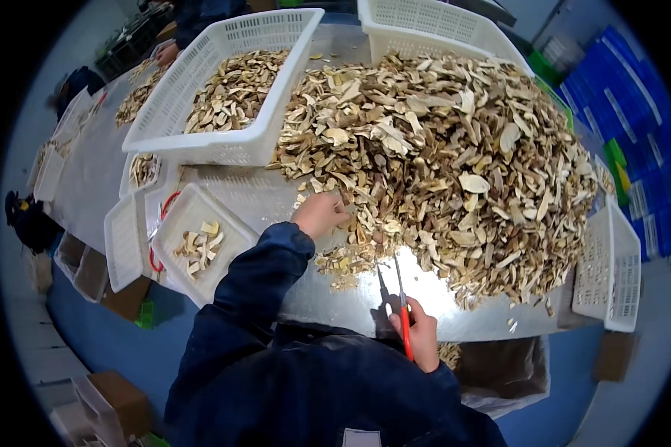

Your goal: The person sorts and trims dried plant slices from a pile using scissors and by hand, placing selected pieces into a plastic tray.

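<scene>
A large heap of dried mushroom slices (462, 179) covers the metal table. At its near left edge is my left hand (320, 214), fingers curled and pinched together; whatever lies between them is too small to make out. My right hand (423, 339) is closed around the red handle of a pair of scissors (404, 316) by the front edge of the table. The blades point away from me toward the heap, over the shiny metal. Small mushroom trimmings (344, 268) lie between my two hands.
A big white basket (194, 149) of slices stands at the back left. Nearer me, a white tray (235, 216) holds several pieces, with a red-handled tool (156, 261) beside it. A lined bin (514, 372) sits below the table edge. Another person's hand (168, 54) shows far left.
</scene>
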